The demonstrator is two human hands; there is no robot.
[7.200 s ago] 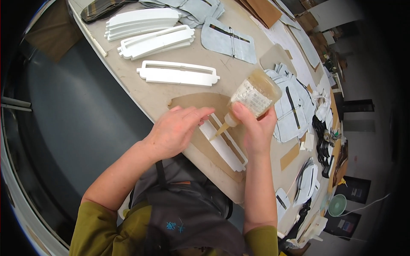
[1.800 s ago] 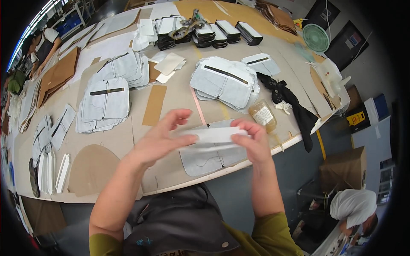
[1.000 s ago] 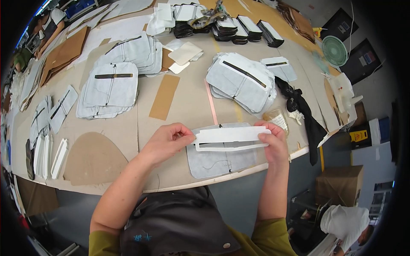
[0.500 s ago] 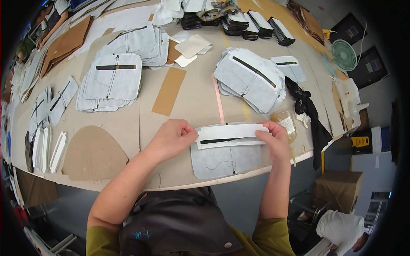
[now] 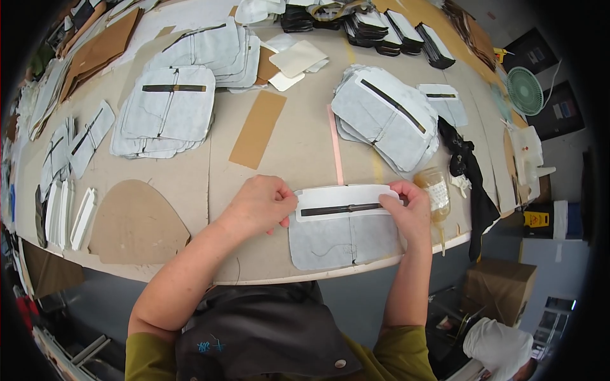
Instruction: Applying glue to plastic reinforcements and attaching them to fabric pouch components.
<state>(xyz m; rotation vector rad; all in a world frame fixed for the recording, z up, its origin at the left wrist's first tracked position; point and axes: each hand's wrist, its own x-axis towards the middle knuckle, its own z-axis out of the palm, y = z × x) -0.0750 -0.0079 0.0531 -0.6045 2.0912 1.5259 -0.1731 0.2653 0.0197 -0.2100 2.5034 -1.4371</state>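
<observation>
The left hand and right hand pinch the ends of a thin, bendy-looking white strip, pressing it onto a soft grey fabric piece at the table's near edge.

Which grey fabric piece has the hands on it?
The single grey panel at the table's near edge; left hand and right hand press a white frame onto it. The others lie stacked, untouched.
</observation>
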